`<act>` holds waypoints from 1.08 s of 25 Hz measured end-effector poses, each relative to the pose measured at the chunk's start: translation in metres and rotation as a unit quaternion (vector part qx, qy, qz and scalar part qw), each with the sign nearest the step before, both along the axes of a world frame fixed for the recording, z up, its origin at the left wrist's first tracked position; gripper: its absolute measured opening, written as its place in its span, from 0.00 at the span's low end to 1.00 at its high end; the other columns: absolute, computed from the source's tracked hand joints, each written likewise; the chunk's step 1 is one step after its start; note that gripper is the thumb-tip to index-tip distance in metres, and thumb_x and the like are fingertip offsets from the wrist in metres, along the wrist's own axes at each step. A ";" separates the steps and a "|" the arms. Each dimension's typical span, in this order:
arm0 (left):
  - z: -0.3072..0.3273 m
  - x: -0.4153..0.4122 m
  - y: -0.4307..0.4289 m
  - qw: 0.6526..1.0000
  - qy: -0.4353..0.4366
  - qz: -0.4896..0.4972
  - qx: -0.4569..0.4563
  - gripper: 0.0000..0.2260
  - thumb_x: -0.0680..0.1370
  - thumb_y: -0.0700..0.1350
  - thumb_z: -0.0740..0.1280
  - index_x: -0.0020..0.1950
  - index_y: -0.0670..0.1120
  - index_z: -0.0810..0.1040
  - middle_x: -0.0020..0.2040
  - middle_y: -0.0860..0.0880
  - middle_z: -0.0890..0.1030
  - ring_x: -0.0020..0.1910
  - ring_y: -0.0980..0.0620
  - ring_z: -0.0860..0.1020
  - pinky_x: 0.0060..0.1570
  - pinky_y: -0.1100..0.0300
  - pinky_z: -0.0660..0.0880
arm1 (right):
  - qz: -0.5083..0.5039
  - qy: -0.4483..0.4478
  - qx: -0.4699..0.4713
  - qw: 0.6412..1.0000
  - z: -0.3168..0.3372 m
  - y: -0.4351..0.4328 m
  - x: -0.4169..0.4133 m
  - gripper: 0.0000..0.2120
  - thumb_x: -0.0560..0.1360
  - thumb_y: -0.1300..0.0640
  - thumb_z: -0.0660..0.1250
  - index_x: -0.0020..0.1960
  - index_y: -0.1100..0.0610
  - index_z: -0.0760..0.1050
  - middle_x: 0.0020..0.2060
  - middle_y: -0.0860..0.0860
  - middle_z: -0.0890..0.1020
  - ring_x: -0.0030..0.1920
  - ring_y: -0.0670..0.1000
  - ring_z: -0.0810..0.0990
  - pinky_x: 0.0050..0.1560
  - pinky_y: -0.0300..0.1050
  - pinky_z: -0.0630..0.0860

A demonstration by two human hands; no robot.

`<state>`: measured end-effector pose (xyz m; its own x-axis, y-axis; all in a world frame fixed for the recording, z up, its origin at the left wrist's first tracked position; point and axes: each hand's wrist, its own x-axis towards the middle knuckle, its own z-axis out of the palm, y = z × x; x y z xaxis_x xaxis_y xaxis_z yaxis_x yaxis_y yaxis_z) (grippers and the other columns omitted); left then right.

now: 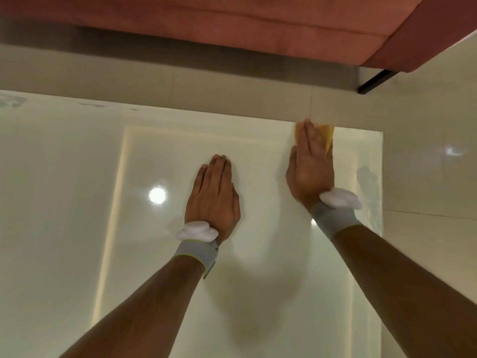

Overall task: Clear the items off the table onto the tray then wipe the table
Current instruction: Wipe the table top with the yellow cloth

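I am in the wiping step, I think: my right hand (311,161) presses a yellow cloth (329,136) flat, fingers straight, at the far edge of the table (77,177). My left hand (214,195) rests open. Next I should pull the cloth back toward me. No tray is visible.

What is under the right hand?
The right hand presses a yellow cloth flat on the table, fingers straight. Only the cloth's far edge shows past the hand; the rest is covered.
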<state>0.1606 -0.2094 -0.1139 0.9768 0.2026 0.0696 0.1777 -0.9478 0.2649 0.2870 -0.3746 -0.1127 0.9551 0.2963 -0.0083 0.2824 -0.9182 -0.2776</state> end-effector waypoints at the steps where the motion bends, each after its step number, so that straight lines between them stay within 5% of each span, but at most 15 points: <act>1: -0.001 0.000 -0.002 1.000 0.002 -0.003 0.000 0.22 0.77 0.41 0.54 0.71 0.35 0.67 0.70 0.38 0.70 0.71 0.42 0.67 0.72 0.49 0.61 | -0.037 0.002 0.006 0.999 -0.003 0.019 0.014 0.24 0.80 0.59 0.53 0.75 0.64 0.61 0.74 0.59 0.64 0.75 0.59 0.61 0.75 0.60 0.53; 4: -0.002 0.001 -0.002 1.000 -0.006 -0.008 -0.005 0.22 0.77 0.41 0.55 0.70 0.34 0.68 0.69 0.37 0.71 0.70 0.41 0.68 0.72 0.48 0.60 | 0.108 -0.027 0.011 0.994 -0.005 0.085 -0.007 0.25 0.78 0.58 0.52 0.73 0.66 0.64 0.73 0.61 0.67 0.74 0.60 0.64 0.76 0.60 0.50; 7: -0.001 0.000 -0.002 1.000 -0.006 -0.011 0.000 0.22 0.77 0.40 0.54 0.70 0.34 0.67 0.69 0.37 0.71 0.70 0.40 0.68 0.72 0.49 0.59 | 0.236 -0.010 0.000 0.972 -0.007 0.044 -0.049 0.25 0.79 0.57 0.51 0.74 0.64 0.63 0.73 0.58 0.67 0.74 0.57 0.64 0.76 0.57 0.53; 9: 0.000 -0.001 -0.001 1.000 -0.004 -0.002 0.006 0.22 0.78 0.40 0.54 0.71 0.35 0.66 0.70 0.38 0.70 0.71 0.41 0.67 0.73 0.50 0.58 | 0.156 -0.039 -0.005 0.987 -0.009 -0.015 -0.033 0.24 0.79 0.58 0.52 0.73 0.65 0.64 0.72 0.61 0.68 0.73 0.60 0.66 0.75 0.58 0.55; 12: -0.003 -0.001 -0.005 1.000 -0.012 -0.009 0.014 0.22 0.78 0.40 0.55 0.72 0.36 0.66 0.70 0.38 0.70 0.71 0.42 0.66 0.73 0.50 0.58 | -0.101 -0.017 0.008 0.995 -0.005 -0.053 0.031 0.25 0.79 0.57 0.50 0.74 0.65 0.63 0.73 0.61 0.66 0.74 0.61 0.63 0.75 0.61 0.54; 14: -0.003 0.000 -0.002 1.000 -0.014 -0.005 0.017 0.23 0.77 0.41 0.54 0.71 0.36 0.66 0.69 0.38 0.70 0.71 0.41 0.67 0.73 0.50 0.59 | -0.062 -0.021 0.006 0.998 -0.005 -0.022 0.031 0.25 0.78 0.57 0.51 0.73 0.66 0.64 0.72 0.62 0.67 0.73 0.62 0.64 0.75 0.62 0.53; 16: 0.003 0.001 -0.006 1.000 -0.005 0.009 0.028 0.23 0.75 0.42 0.54 0.68 0.35 0.69 0.67 0.37 0.72 0.68 0.39 0.70 0.71 0.49 0.61 | 0.107 -0.036 0.007 0.994 -0.004 -0.002 -0.010 0.25 0.79 0.57 0.50 0.73 0.66 0.64 0.72 0.62 0.68 0.73 0.61 0.66 0.74 0.62 0.55; 19: 0.010 0.021 -0.041 1.000 -0.023 -0.012 -0.011 0.22 0.74 0.42 0.54 0.66 0.36 0.71 0.65 0.37 0.73 0.65 0.39 0.71 0.68 0.48 0.64 | 0.233 -0.022 -0.013 0.972 -0.006 -0.054 -0.048 0.24 0.81 0.57 0.51 0.75 0.62 0.62 0.74 0.58 0.66 0.74 0.57 0.63 0.76 0.55 0.54; 24: -0.002 0.037 -0.079 0.997 -0.025 -0.038 -0.061 0.24 0.76 0.43 0.55 0.71 0.36 0.66 0.72 0.39 0.68 0.73 0.43 0.64 0.73 0.52 0.58 | -0.153 -0.018 0.020 0.988 -0.008 -0.091 0.050 0.25 0.79 0.57 0.48 0.74 0.64 0.62 0.74 0.60 0.64 0.75 0.59 0.61 0.76 0.57 0.51; 26: -0.003 0.034 -0.078 0.998 -0.008 -0.037 -0.044 0.25 0.77 0.44 0.54 0.72 0.36 0.64 0.73 0.39 0.66 0.74 0.43 0.63 0.74 0.53 0.56 | -0.136 -0.005 0.030 0.990 -0.006 -0.051 0.047 0.26 0.79 0.56 0.46 0.73 0.65 0.64 0.72 0.61 0.67 0.73 0.60 0.63 0.74 0.61 0.55; 27: -0.001 0.037 -0.079 0.999 -0.001 -0.041 -0.033 0.25 0.77 0.44 0.54 0.72 0.36 0.64 0.73 0.39 0.66 0.74 0.43 0.63 0.74 0.52 0.56 | -0.043 -0.017 0.029 0.998 -0.005 -0.040 0.033 0.25 0.79 0.56 0.48 0.73 0.66 0.64 0.71 0.62 0.68 0.73 0.61 0.65 0.73 0.63 0.57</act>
<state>0.1981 -0.2883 -0.1147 0.9901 0.1260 0.0615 0.0992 -0.9394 0.3280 0.3199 -0.4145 -0.1180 0.9764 0.2121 0.0401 0.2135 -0.9219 -0.3233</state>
